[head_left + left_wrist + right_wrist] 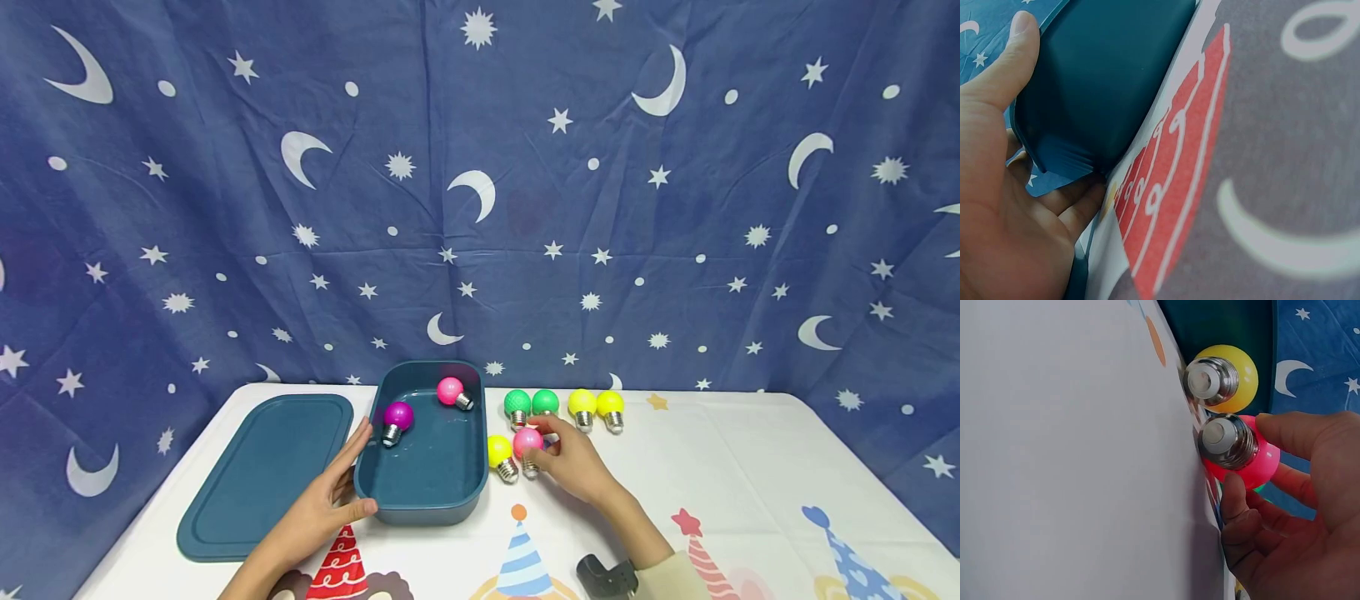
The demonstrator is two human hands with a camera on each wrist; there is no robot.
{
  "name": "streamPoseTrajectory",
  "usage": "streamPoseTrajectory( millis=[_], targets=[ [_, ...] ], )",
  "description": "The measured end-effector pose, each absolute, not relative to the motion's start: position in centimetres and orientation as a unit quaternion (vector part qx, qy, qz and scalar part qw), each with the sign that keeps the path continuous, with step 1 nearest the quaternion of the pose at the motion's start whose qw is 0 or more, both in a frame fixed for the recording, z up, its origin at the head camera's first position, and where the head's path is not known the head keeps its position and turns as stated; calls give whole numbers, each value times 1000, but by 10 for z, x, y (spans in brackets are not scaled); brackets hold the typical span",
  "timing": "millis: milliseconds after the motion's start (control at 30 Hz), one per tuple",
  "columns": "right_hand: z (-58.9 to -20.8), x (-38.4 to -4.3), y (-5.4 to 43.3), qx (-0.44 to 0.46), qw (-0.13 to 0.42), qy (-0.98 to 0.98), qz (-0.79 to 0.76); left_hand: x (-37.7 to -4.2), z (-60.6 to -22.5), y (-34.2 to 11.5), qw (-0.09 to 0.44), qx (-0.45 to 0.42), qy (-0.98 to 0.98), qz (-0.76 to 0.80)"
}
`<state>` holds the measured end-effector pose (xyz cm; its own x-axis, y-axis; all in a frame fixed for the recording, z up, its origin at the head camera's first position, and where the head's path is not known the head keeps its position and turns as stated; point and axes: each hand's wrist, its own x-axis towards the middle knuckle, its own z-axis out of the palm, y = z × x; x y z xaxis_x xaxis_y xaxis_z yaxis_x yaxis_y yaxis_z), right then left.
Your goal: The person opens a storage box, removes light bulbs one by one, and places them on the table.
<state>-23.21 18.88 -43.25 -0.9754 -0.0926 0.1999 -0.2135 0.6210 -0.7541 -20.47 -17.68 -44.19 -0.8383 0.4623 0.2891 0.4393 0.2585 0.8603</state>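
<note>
Fingers and thumb of the right hand (570, 461) curl around the globe of a glossy pink round light bulb with a silver screw cap (528, 441), right of a dark teal rectangular box (423, 517); whether the bulb touches the cloth cannot be told. The left hand (318, 504) spans the box's near left corner, digits apart, its fingers laid along the left wall and its thumb on the near end.

A shiny yellow round bulb with a silver cap (498, 451) sits between the box's right wall and the pink bulb, leaving a narrow gap there. Farther right of the box, two green round bulbs (545, 402) and two bright yellow round bulbs (610, 405) line up near the table's far edge; beyond them, white printed tablecloth (735, 467) stretches rightward. A flat dark teal lid with rounded corners (262, 475) lies left of the box.

Inside the box, a purple round bulb (399, 416) rests by the left wall, and a second pink bulb (450, 390) lies toward the far right corner.
</note>
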Motion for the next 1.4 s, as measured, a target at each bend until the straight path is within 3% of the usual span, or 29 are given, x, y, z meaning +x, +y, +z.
streamPoseTrajectory(
  millis=[867,1400],
  targets=[
    [-424,-233,202,68,62,-891,444,-205,-443,-176,17,270,801,534],
    [-429,-236,204,62,123,-885,445,-205,-445,-177,10,296,785,545]
  ],
)
